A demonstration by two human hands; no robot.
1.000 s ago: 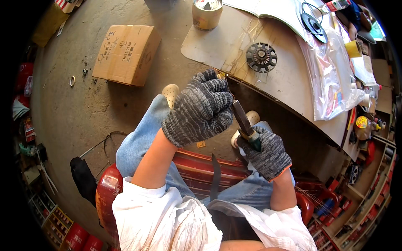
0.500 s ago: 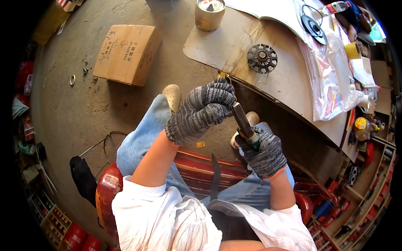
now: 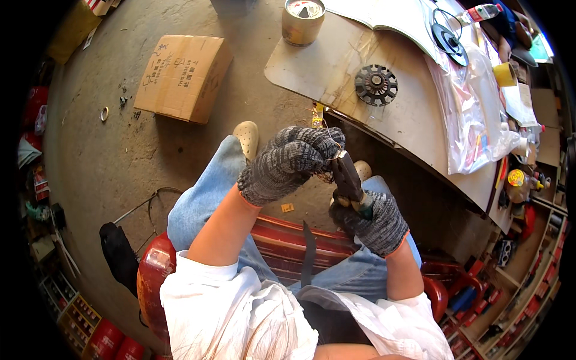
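Observation:
My left hand (image 3: 288, 159), in a grey-black knitted glove, is closed around thin copper-coloured wire (image 3: 326, 124). Strands stick out above the fingers and beside the fingertips; whatever else lies inside the fist is hidden. Gloved the same way, my right hand (image 3: 377, 223) grips a pair of pliers (image 3: 348, 178) by dark green handles. The pliers point up and away from me, their jaw tip meeting a short wire end right beside my left fingertips. Whether the jaws are fully closed on it is too small to tell.
Ahead to the right stands a worn table (image 3: 336, 57) with a black slotted round part (image 3: 376, 85), a tin can (image 3: 302, 24), an open book (image 3: 390, 15) and plastic bags (image 3: 474, 114). A cardboard box (image 3: 177, 78) sits on the floor. Shelves (image 3: 528, 264) line the right side.
The pliers have turned so their broad side shows, and their tip now meets the wire. My left hand has shifted slightly, with more wire showing above it.

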